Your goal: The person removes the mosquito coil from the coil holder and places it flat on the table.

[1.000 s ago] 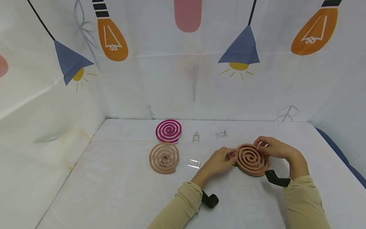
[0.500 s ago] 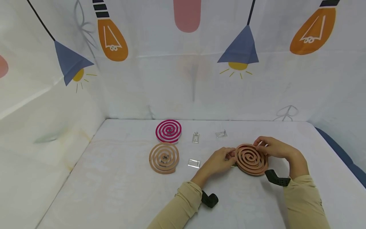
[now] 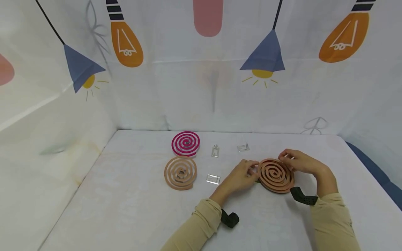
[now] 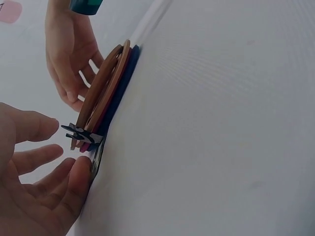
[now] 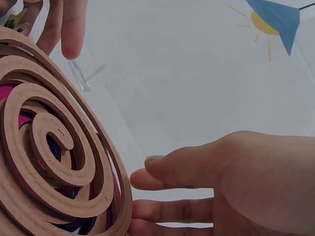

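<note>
A stack of mosquito coils (image 3: 276, 176) lies on the right part of the table, brown on top, with magenta and blue layers showing beneath in the left wrist view. A shiny metal piece with upright prongs (image 4: 83, 133) sits at the stack's left edge. My left hand (image 3: 239, 177) is at that edge, its fingers apart and one fingertip against or very near the flat dark strip at the stack's base. At the far right edge my right hand (image 3: 299, 161) rests its fingertips against the coils, the thumb alongside. Neither hand curls round the stack.
A magenta mosquito coil (image 3: 185, 143) and a tan mosquito coil (image 3: 180, 173) lie left of the hands. Small metal coil stands are between them and the stack: one stand (image 3: 213, 179) in front, another stand (image 3: 215, 151) behind, a third stand (image 3: 243, 147) farther right.
The view has shifted slightly. Both hands stay by the stack, with only slight finger movement; the coils hold their place.
</note>
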`<state>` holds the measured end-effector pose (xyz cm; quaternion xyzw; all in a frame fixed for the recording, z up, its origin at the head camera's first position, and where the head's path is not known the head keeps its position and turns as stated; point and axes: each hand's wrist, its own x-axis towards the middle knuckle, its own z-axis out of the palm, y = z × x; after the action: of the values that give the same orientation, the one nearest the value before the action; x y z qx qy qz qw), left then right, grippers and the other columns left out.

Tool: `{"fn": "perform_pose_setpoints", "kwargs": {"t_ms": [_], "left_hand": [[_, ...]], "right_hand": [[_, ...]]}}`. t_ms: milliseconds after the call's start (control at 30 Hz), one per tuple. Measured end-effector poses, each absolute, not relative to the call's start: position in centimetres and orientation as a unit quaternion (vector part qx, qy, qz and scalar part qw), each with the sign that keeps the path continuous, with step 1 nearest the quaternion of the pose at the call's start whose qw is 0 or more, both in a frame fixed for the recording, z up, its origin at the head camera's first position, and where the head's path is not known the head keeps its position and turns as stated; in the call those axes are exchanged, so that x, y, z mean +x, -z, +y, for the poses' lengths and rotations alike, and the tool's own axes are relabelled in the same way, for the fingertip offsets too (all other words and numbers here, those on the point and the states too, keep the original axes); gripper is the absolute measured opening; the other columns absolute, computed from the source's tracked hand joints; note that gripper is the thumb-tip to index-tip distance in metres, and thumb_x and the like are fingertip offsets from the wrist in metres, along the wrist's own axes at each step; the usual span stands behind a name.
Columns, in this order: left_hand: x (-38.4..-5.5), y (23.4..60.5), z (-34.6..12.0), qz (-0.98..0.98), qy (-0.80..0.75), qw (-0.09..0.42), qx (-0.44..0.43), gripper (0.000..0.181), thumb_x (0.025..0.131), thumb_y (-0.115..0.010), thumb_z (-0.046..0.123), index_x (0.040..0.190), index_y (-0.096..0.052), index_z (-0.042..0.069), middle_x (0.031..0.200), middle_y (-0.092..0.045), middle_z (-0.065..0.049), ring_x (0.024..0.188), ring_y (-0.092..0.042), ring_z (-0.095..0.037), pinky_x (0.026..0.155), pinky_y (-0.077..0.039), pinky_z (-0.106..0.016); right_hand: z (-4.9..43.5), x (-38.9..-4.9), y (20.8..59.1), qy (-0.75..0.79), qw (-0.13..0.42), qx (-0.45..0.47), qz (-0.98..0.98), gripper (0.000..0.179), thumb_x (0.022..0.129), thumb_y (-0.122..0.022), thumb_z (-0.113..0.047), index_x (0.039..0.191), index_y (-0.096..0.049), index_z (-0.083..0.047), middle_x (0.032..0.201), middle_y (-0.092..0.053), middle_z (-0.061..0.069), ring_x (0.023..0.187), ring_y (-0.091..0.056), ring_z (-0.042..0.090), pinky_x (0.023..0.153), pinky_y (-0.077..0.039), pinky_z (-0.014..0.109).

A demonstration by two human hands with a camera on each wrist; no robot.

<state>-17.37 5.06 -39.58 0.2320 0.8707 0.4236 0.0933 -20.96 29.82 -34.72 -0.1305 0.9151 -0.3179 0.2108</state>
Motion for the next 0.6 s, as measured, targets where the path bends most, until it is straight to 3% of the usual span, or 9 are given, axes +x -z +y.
{"fn": "perform_pose_setpoints", "kwargs": {"t_ms": [267,600], "left_hand": [[-17.25,39.33,4.92,0.868,-0.423,0.081,0.247,0.042,0.093,-0.057,0.022,0.133,-0.052,0.013,0.117,-0.059,-0.005,0.097,-0.059,-0.006,0.081,-0.046,-0.013],[-17.02,38.82,4.72,0.869,-0.422,0.069,0.250,0.042,0.093,-0.057,0.019,0.134,-0.051,0.012,0.118,-0.058,-0.007,0.100,-0.061,-0.010,0.082,-0.046,-0.015]], "right_hand": [[29.52,-20.74,34.40,0.311,0.145,-0.140,0.929,0.035,0.100,-0.044,-0.024,0.118,-0.051,0.005,0.111,-0.058,0.024,0.092,-0.058,0.027,0.069,-0.047,0.031],[29.10,-20.71,34.08,0.304,0.101,-0.154,0.935,0.033,0.100,-0.045,-0.024,0.117,-0.054,0.003,0.113,-0.059,0.024,0.101,-0.058,0.036,0.077,-0.050,0.044]]}}
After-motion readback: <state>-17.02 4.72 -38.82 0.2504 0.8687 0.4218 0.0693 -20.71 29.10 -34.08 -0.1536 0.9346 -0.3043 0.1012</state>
